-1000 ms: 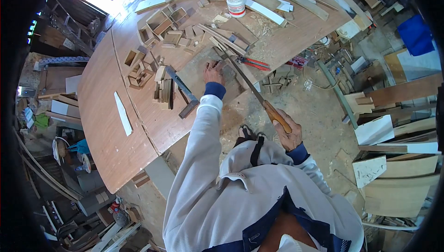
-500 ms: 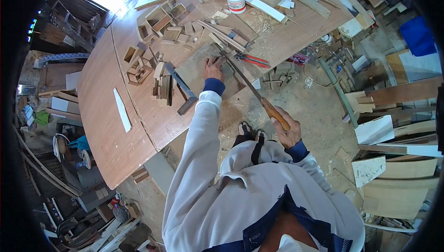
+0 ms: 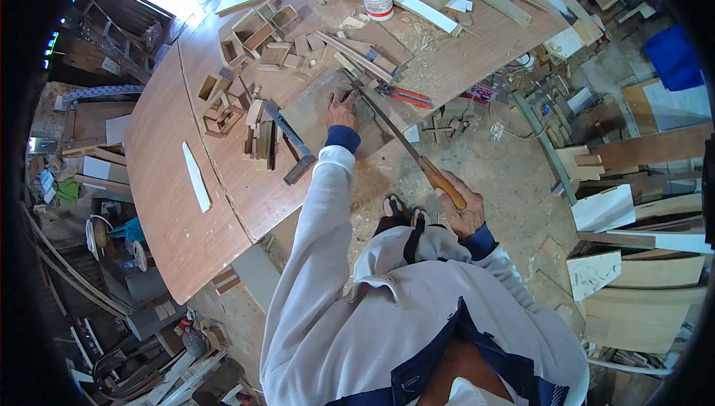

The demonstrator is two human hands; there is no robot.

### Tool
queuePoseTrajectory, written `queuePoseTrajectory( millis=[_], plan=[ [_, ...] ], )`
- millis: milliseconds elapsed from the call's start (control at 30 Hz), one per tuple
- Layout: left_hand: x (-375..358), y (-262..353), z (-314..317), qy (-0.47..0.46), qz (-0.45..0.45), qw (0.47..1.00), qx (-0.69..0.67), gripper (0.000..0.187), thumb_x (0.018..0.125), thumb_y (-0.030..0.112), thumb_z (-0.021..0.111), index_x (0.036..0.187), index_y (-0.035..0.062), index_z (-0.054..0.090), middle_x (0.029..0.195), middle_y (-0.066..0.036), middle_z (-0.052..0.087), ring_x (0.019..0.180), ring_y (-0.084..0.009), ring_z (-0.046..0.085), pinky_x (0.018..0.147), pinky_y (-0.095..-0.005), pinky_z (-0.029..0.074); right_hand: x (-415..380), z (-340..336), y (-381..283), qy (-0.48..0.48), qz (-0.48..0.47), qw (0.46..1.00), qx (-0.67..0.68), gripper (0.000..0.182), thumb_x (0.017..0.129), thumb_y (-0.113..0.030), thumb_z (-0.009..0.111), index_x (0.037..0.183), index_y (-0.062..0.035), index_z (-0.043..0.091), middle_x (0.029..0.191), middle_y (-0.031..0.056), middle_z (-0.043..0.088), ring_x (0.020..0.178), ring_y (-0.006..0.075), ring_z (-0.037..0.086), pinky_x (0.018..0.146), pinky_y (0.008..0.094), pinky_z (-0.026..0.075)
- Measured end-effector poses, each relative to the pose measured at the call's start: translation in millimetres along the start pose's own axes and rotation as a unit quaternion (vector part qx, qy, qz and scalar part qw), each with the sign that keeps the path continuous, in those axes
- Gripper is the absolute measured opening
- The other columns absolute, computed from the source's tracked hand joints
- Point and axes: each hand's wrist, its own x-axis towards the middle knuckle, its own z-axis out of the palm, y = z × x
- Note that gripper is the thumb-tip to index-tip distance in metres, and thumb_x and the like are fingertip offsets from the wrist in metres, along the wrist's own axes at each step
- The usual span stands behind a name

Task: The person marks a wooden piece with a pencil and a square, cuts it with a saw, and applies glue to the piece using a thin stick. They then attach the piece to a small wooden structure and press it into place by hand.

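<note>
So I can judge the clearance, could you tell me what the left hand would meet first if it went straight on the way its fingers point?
Probably the saw blade just beyond the left hand, then loose wood strips; depth is unclear.

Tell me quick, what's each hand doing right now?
Left hand: pressed flat on a small wood piece on the table.
Right hand: closed around the handsaw handle.
</note>
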Motion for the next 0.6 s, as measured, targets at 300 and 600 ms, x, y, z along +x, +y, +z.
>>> queuePoseTrajectory(
  millis=[300, 600],
  plan=[
    [0.7, 1.6, -2.8, 0.047, 0.02, 0.998, -0.046, 0.035, 0.069, 0.001, 0.055, 0.097, 0.0149, 0.07, 0.095, -0.009, 0.063, 0.09, -0.0296, 0.058, 0.09, -0.0374, 0.043, 1.9, 0.7, -2.1, 0.014, 0.015, 1.0, 0.017, 0.038, 0.083, -0.009, 0.063, 0.12, -0.0033, 0.056, 0.108, 0.0195, 0.064, 0.095, 0.0311, 0.066, 0.08, 0.032, 0.052],
    [0.9, -5.5, 4.8, 0.022, 0.011, 0.999, -0.037, 0.038, 0.066, 0.001, 0.056, 0.097, 0.0174, 0.069, 0.101, -0.008, 0.062, 0.097, -0.0295, 0.055, 0.091, -0.0384, 0.043, 1.8, 2.5, 0.5, 0.011, 0.001, 1.0, 0.0, 0.038, 0.083, -0.008, 0.063, 0.121, -0.0047, 0.056, 0.109, 0.0201, 0.064, 0.096, 0.0308, 0.066, 0.079, 0.0318, 0.052]
  ],
)
